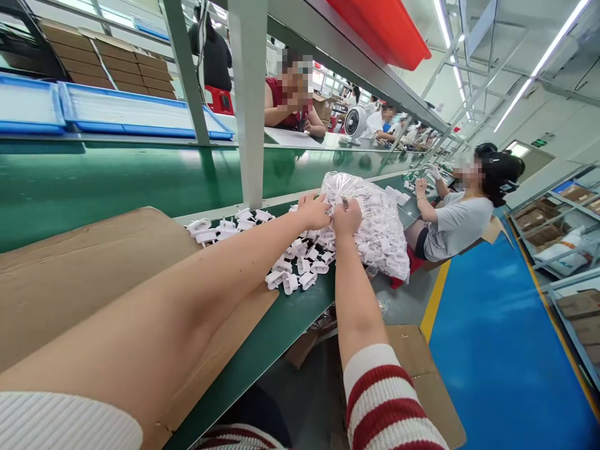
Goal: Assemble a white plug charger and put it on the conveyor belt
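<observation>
A clear plastic bag (384,231), full of small white plastic parts, lies on the green worktop (300,315) in front of me. My right hand (347,217) is closed in a pinch on the bag's near left edge. Right beside it, my left hand (314,211) has its fingers bent onto the bag film; the fingertips are partly hidden. Loose white plastic parts (300,269) are heaped under and left of my hands, some partly covered by my left forearm.
Flattened cardboard (94,269) covers the worktop at left. A grey metal post (248,106) rises behind the loose parts, before a green conveyor belt (117,181). A co-worker in a grey shirt (457,222) sits at right; another person in red (276,100) sits across.
</observation>
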Demonstrator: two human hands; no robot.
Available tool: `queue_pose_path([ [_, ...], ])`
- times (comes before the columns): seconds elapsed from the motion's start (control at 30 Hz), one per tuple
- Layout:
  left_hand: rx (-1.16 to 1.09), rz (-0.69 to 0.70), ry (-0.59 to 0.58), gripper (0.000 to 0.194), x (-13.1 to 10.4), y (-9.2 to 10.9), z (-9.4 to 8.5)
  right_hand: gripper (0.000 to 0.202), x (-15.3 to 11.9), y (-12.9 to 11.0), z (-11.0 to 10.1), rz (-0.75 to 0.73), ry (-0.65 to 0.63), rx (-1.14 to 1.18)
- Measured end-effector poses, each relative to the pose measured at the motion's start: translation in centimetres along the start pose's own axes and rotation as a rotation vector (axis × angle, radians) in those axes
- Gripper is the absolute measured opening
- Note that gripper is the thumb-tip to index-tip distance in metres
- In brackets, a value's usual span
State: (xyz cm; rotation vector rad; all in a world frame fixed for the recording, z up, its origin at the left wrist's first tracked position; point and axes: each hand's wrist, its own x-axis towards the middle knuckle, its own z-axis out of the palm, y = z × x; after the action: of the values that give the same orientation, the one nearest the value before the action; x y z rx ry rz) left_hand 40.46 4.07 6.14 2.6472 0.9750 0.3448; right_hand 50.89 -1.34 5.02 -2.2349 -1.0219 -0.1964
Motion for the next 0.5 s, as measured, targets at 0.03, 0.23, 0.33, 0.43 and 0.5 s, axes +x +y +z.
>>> queue_pose_path([
  [0.03, -0.001, 0.000, 0.003, 0.054, 0.5, -0.2, 0.4, 0.030, -0.1, 0.0, 0.1, -0.002, 0.000, -0.003],
  [0.23, 0.025, 0.002, 0.056, 0.047, 1.6, -1.9, 0.9, 0.034, -0.1, 0.4, 0.4, 0.015, 0.034, 0.030],
  [0.33, 0.054, -0.014, 0.082, 0.034, 1.7, -2.5, 0.5, 0.037, 0.1, 0.8, 0.8, 0.019, 0.096, 0.057],
  [0.43, 0.092, -0.067, 0.095, 0.018, 1.7, -3.3, 0.2, 0.043, 0.5, 1.3, 1.5, 0.049, 0.147, 0.093],
  [0.5, 0.131, -0.125, 0.080, 0.017, 1.4, -4.1, 0.1, 0.049, 0.9, 1.7, 1.9, 0.088, 0.177, 0.134],
])
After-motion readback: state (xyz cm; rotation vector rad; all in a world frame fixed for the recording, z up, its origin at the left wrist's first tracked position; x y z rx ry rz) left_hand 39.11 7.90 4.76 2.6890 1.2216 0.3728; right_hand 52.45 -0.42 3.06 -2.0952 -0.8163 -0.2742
